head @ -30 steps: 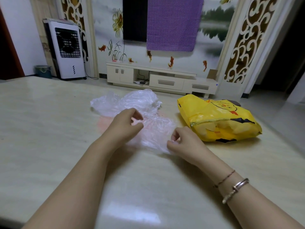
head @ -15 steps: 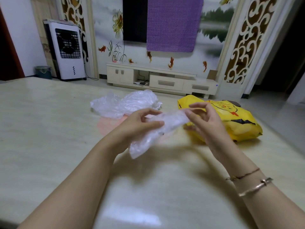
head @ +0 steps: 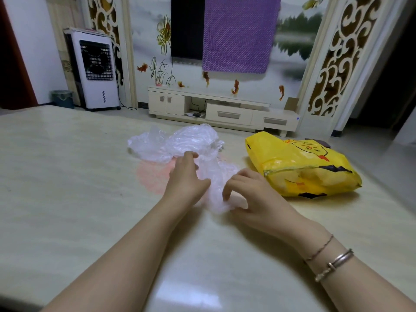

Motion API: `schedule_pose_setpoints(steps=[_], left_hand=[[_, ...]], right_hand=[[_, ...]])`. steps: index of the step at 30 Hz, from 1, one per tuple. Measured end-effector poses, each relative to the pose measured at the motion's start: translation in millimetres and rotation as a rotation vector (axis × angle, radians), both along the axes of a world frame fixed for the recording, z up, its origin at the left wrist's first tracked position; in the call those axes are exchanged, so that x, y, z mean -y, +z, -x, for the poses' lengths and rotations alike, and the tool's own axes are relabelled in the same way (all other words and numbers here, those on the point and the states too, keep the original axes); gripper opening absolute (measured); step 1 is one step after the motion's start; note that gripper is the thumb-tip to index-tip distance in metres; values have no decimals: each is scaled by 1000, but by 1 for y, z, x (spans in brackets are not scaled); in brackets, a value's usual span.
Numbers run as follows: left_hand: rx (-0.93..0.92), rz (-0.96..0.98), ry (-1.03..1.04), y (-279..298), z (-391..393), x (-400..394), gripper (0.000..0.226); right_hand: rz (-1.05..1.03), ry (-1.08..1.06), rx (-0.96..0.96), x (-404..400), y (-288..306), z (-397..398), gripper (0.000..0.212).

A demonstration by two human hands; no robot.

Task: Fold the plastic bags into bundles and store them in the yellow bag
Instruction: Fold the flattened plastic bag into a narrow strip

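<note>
A clear plastic bag (head: pixel 213 176), folded into a long strip, lies on the table between my hands. My left hand (head: pixel 185 179) holds its far left side with the thumb against the plastic. My right hand (head: pixel 245 191) grips the near end, fingers curled onto it. Behind them lies a crumpled heap of clear plastic bags (head: pixel 177 143). A pink bag (head: pixel 153 176) lies flat under the heap. The yellow bag (head: pixel 301 167) with a cartoon print lies on its side to the right, bulging.
The beige marble-look table (head: pixel 67 176) spreads wide on all sides. Beyond its far edge stand a white TV cabinet (head: pixel 222 109) and a white air cooler (head: pixel 94 68) on the floor.
Both hands have come down from mid-air and laid the folded clear bag on the table. My right hand moved back left, away from the yellow bag.
</note>
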State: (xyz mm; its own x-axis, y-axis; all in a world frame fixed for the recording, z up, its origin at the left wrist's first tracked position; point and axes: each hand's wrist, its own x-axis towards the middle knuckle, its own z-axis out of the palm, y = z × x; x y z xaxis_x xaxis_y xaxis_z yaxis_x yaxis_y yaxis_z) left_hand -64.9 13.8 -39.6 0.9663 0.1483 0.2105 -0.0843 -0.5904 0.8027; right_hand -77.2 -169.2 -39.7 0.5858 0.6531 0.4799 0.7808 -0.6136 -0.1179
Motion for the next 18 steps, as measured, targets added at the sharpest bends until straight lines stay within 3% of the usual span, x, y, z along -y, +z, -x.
schedule_pose_setpoints(steps=[1, 3, 5, 7, 12, 16, 18], left_hand=[[67, -59, -2, 3, 2, -1, 48], [108, 23, -102, 10, 6, -4, 29], [-25, 186, -291, 17, 11, -6, 15], [-178, 192, -412, 19, 13, -8, 7], [-363, 148, -388, 19, 12, -8, 21], [-421, 162, -358, 22, 12, -5, 47], [-402, 90, -358, 20, 12, -5, 46]], right_hand=[[-19, 3, -46, 2, 1, 1, 20], [-62, 5, -168, 4, 4, 5, 20], [-117, -3, -315, 5, 8, 8, 20], [-167, -19, -442, 5, 11, 10, 19], [-307, -42, -554, -1, 11, 7, 5], [-488, -167, -543, -8, 1, -4, 26], [-533, -240, -477, -11, -5, -13, 38]])
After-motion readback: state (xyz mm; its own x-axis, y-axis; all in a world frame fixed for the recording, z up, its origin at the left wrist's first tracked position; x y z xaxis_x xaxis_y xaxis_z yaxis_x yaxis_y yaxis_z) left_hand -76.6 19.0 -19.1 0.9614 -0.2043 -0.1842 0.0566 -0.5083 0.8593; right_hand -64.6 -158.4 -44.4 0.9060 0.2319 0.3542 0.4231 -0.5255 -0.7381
